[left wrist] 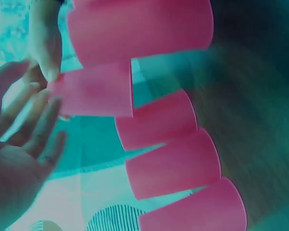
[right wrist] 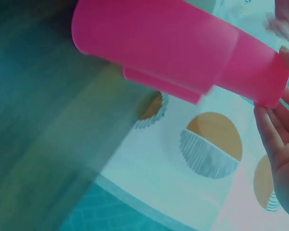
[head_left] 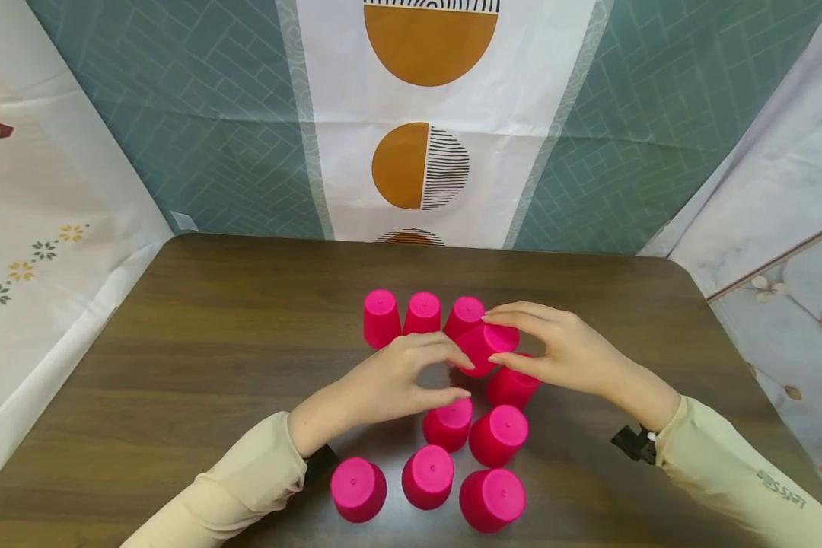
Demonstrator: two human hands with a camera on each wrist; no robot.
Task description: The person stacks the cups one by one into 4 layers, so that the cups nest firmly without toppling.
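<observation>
Nearest pink cup point(head_left: 492, 498) sits at 6 o'clock on the desk point(head_left: 199, 358). Right hand point(head_left: 562, 354) pinches a raised cup point(head_left: 486, 346); left hand point(head_left: 397, 384), fingers spread, hovers beside it. Judged: stacking step, needing careful placement.

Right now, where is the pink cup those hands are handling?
In the head view, the tilted pink cup is mid-table, pinched by the right hand, beside the back row of cups and above another cup.

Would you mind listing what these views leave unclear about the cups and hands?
- Head view: the right hand holds a raised pink cup, hiding what it rests on.
- Head view: the left hand covers the tabletop beneath it.
- Right wrist view: motion blur smears the cup's edges.
- Left wrist view: the nearest cup is cut by the top edge.
</observation>
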